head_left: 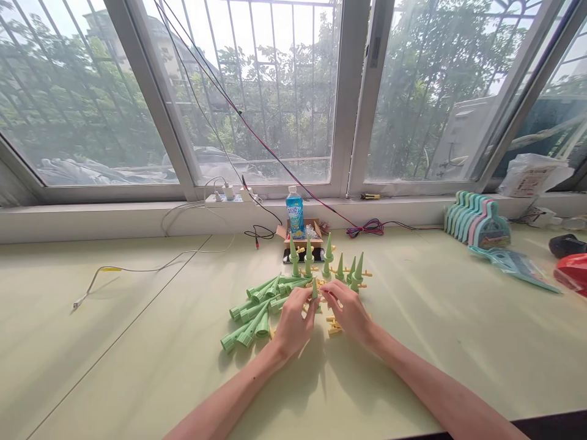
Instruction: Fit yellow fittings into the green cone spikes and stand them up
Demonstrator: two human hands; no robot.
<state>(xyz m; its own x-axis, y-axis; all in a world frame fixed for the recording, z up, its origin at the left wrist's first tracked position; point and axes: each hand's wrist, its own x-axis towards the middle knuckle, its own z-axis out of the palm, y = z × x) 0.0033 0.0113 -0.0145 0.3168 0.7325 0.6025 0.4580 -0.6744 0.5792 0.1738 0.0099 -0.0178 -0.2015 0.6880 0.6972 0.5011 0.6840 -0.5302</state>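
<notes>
My left hand (295, 324) and my right hand (351, 313) meet over a pale green table (137, 342), both with fingers pinched on one green cone-shaped spike (314, 287) held upright between them. To the left lies a pile of several green spikes (257, 305) on their sides. Behind my hands several green spikes (328, 260) stand upright in a row, with small yellow pieces on them. More small yellow pieces (334, 327) lie under my right hand.
A blue drink bottle (295, 212) and a small cardboard box (312, 231) stand at the window sill. Cables (367, 229) run along the sill. A stack of pastel plastic parts (477, 221) sits at the right, with a red object (573, 272) beyond.
</notes>
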